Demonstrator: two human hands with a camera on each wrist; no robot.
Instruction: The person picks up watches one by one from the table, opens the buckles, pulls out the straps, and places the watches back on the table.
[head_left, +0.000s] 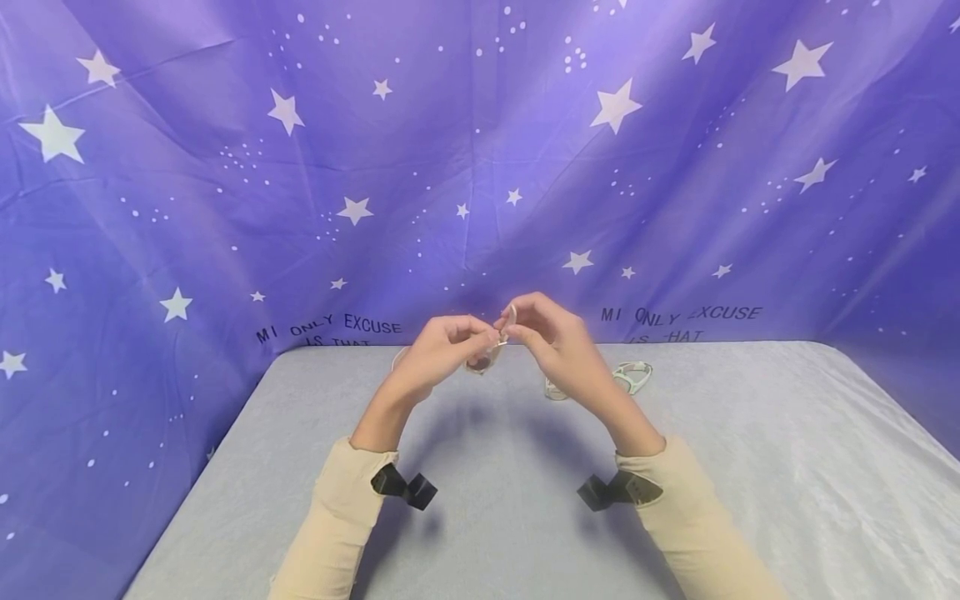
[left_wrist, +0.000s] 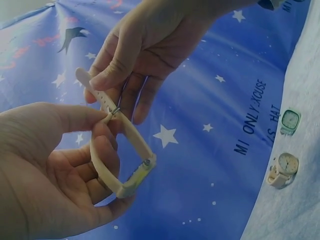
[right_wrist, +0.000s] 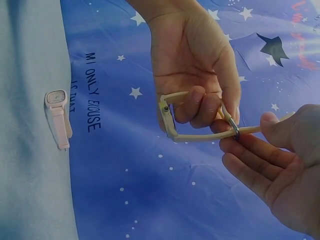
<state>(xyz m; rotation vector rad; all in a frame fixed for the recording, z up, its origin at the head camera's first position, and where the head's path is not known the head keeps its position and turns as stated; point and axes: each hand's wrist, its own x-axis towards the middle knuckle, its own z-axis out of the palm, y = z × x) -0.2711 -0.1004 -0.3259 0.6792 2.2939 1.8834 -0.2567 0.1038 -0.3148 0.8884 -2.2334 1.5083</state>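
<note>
A cream wristwatch (left_wrist: 137, 140) is held up above the table between both hands, its strap looped through a metal buckle (right_wrist: 234, 128). My left hand (head_left: 441, 350) pinches the strap beside the buckle between thumb and index finger, and its other fingers lie inside the loop near the watch case. With thumb and fingers, my right hand (head_left: 558, 337) grips the free strap end with the holes (left_wrist: 95, 85), which sticks out past the buckle. The dial faces mostly away in both wrist views.
On the grey cloth-covered table (head_left: 480, 517) lie a green watch (left_wrist: 290, 120) and a beige watch (left_wrist: 287, 164), to the right in the head view. A pink watch (right_wrist: 57, 115) lies on the left side. Behind the table hangs a purple-blue star-printed curtain (head_left: 420, 150).
</note>
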